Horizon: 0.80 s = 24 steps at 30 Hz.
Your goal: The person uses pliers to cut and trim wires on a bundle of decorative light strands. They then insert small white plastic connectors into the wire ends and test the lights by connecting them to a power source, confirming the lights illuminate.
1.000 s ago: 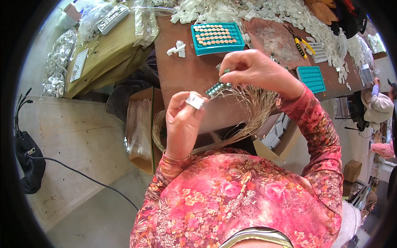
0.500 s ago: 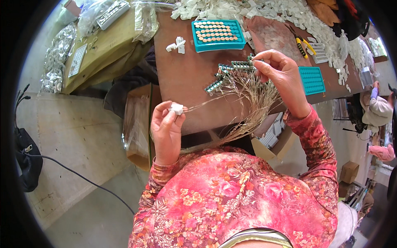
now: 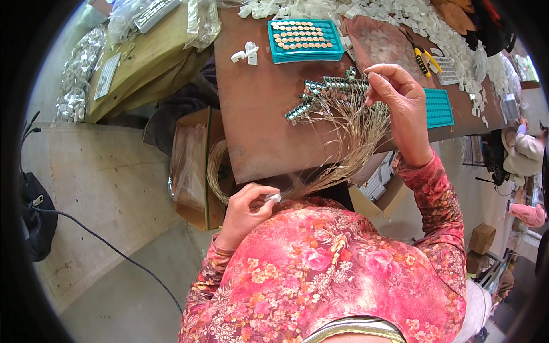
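Since half a second ago the left hand [image 3: 247, 212] has dropped from the bench edge down to the chest, carrying its small white piece with it; the right hand [image 3: 400, 108] has stayed up over the bench.

Head view: left hand closed, thumb and fingers pinching a small white connector [image 3: 273, 198] just off the near edge of the brown bench [image 3: 257, 126]. A thin strand seems to run from it toward the wire bundle [image 3: 349, 137], though it is too fine to be sure. Right hand closed in a pinch at the far end of the bundle, beside the row of small green-and-silver parts [image 3: 320, 94] that tips the wires.

Key relation: the bundle's long axis runs diagonally from the right hand, up and away, down toward the left hand near the body. Right hand is nearer the tipped ends; left hand is nearer the tail.

Also on the bench: teal tray of copper discs [image 3: 305, 39], second teal tray [image 3: 439, 107], yellow-handled cutters [image 3: 422, 57], scattered white pieces [image 3: 246, 52]. Cardboard box [image 3: 197, 166] stands on the floor beside the bench.
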Each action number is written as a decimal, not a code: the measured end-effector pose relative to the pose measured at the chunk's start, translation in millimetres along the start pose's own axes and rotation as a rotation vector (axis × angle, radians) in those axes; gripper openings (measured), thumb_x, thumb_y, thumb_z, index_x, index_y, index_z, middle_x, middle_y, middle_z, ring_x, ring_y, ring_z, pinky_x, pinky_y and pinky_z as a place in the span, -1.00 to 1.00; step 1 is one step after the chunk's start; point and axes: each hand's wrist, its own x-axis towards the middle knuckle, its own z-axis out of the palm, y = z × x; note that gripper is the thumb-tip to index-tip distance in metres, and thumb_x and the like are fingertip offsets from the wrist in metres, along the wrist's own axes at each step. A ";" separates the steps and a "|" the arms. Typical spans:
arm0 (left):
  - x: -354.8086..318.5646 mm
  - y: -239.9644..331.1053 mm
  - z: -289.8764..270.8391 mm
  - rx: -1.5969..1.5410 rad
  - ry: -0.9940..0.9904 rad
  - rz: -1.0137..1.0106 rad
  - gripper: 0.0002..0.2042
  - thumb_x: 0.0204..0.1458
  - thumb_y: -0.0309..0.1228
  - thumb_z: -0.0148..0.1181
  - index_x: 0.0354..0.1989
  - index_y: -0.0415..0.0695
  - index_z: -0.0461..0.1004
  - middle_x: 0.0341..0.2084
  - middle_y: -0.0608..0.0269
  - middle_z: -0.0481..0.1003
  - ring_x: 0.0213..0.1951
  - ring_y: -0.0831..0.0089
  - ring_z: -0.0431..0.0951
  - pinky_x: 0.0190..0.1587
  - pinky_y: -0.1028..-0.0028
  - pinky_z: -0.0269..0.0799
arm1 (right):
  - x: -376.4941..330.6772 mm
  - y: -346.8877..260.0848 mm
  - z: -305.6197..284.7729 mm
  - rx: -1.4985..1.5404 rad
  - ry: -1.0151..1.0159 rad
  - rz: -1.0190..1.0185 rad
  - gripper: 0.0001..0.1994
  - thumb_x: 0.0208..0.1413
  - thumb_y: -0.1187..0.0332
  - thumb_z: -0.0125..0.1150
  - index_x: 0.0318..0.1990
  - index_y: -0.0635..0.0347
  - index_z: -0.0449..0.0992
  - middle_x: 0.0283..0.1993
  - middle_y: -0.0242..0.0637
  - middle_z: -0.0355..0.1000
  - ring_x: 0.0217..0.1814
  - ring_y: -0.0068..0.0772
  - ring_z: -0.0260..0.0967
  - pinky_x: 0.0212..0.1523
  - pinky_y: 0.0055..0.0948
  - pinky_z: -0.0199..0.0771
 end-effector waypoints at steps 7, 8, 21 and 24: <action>13.4 -29.1 14.0 0.027 -0.129 -0.124 -0.77 0.08 -0.42 0.27 -0.12 -0.24 0.56 -0.25 0.18 0.60 -0.27 0.54 0.59 -0.21 0.55 0.50 | -0.3 -1.7 5.6 0.042 -0.092 0.056 -0.84 0.20 0.42 0.21 -0.13 0.30 0.54 -0.37 -0.45 0.50 -0.36 -0.71 0.44 -0.26 -0.70 0.46; 15.3 -30.2 16.4 -0.007 -0.147 -0.152 -0.76 0.07 -0.39 0.27 -0.13 -0.24 0.56 -0.25 0.16 0.60 -0.28 0.50 0.61 -0.22 0.53 0.50 | 0.3 -2.5 6.4 0.024 -0.098 0.064 -0.84 0.20 0.42 0.21 -0.12 0.30 0.54 -0.36 -0.45 0.50 -0.35 -0.70 0.45 -0.25 -0.70 0.46; 18.7 -29.6 14.4 0.320 -0.293 0.379 -0.76 0.00 -0.45 0.24 -0.11 -0.11 0.57 -0.22 0.14 0.58 -0.22 0.14 0.59 -0.19 0.35 0.54 | -0.8 -5.6 20.5 -0.049 -0.234 0.075 -0.83 0.20 0.47 0.18 -0.08 0.31 0.53 -0.40 -0.45 0.47 -0.31 -0.66 0.47 -0.19 -0.65 0.44; 19.1 -31.1 19.0 0.570 -0.126 0.338 -0.66 -0.04 -0.48 0.27 -0.03 -0.09 0.55 -0.20 0.12 0.57 -0.20 0.14 0.59 -0.16 0.32 0.54 | -1.7 -6.5 21.5 -0.058 -0.259 0.083 -0.82 0.18 0.50 0.19 -0.07 0.30 0.54 -0.40 -0.46 0.45 -0.28 -0.65 0.47 -0.18 -0.65 0.44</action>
